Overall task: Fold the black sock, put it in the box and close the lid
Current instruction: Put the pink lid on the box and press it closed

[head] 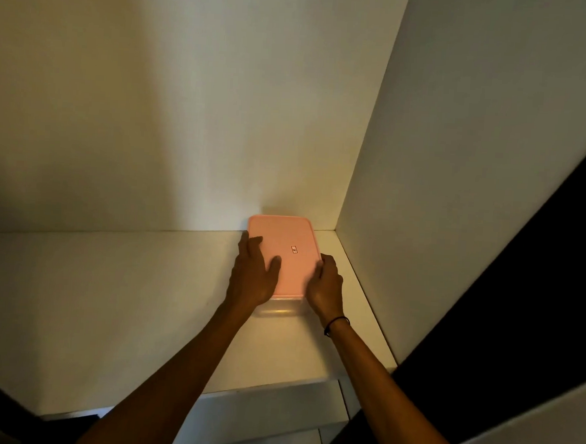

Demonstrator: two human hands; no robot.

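A clear plastic box with a pink lid sits on a white shelf, near its back right corner. The lid lies flat on top of the box. My left hand rests on the lid's left side, fingers spread over its edge and thumb on its top. My right hand grips the lid's right front edge with curled fingers. A dark band circles my right wrist. No black sock is visible; the box's contents are hidden by the lid.
A white back wall rises right behind the box, and a white side panel stands close on the right. The shelf's front edge runs below my forearms, with a drawer front under it.
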